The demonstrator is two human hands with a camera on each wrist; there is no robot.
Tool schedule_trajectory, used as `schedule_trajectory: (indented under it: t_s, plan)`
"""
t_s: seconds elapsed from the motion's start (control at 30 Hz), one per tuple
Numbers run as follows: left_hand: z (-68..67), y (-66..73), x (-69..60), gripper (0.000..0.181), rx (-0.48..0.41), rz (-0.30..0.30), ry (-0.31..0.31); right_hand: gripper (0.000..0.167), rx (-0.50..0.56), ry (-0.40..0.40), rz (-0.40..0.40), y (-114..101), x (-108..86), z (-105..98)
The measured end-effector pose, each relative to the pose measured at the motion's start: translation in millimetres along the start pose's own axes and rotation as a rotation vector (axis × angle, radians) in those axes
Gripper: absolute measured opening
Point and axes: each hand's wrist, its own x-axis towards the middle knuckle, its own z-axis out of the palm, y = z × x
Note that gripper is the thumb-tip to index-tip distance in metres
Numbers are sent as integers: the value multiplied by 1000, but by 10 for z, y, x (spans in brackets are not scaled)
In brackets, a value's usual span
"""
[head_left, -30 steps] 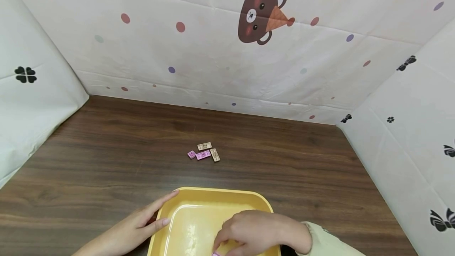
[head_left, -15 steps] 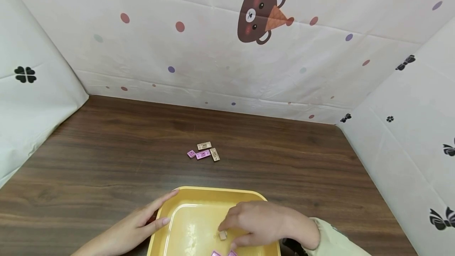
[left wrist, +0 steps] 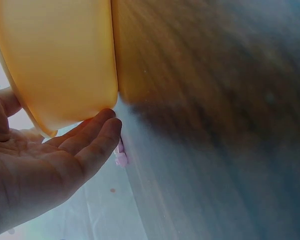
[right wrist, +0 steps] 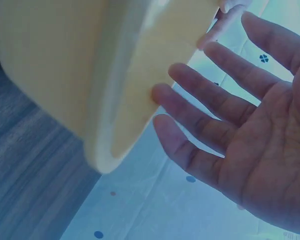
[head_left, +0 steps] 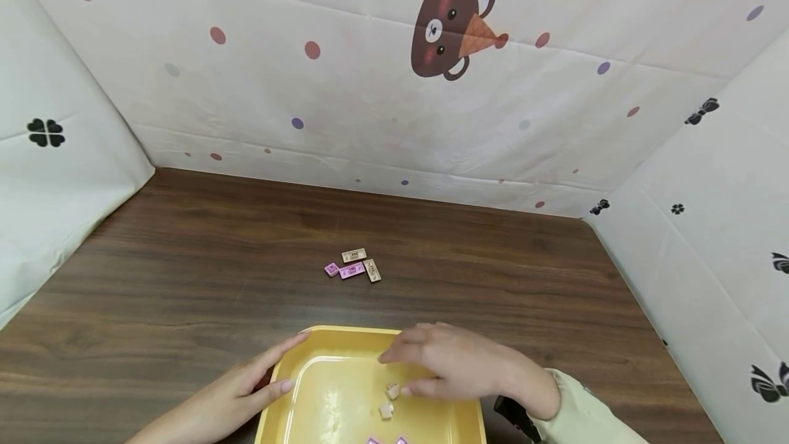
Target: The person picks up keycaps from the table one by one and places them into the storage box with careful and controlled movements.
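Observation:
A deep yellow plastic tray [head_left: 335, 401] stands at the front edge of the head view, its near part cut off. My left hand [head_left: 228, 389] grips its left side, thumb over the rim and fingers along the outer wall [left wrist: 60, 55]. My right hand [head_left: 456, 362] hovers over the tray's right half with nothing in it. In the right wrist view its fingers [right wrist: 194, 112] are spread and relaxed. Below the right fingertips, two small beige blocks [head_left: 390, 401] lie on the tray floor. Two pink pieces [head_left: 387, 440] show partly at the bottom edge.
Beyond the tray, on the dark wooden table [head_left: 203, 279], lie two beige tiles [head_left: 354, 255], a pink tile [head_left: 352, 270] and a small pink block [head_left: 331, 270]. Printed white sheets [head_left: 345, 88] stand behind and at both sides.
My right hand has moved up and away from the pink pieces, and its fingers have spread. A beige block, then a second one, has come into sight. The left hand has stayed put.

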Motion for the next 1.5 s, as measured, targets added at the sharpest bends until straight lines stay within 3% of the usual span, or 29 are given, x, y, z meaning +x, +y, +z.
schedule_trajectory:
  t_s: [0.23, 0.47, 0.9, 1.5]
  plan:
    - [-2, 6, 1, 54, -3, 6, 1, 38, 15, 71, -5, 52, 28, -3]
    - [-2, 12, 2, 54, 11, 5, 5, 40, 13, 84, 26, 102, 45, -3]
    - [2, 4, -1, 54, 28, 8, 10, 51, 38, 82, 191, 232, 50, 12]
    - [-5, -8, -3, 54, -22, 20, -4, 55, -8, 225, 189, 529, 173, 109]
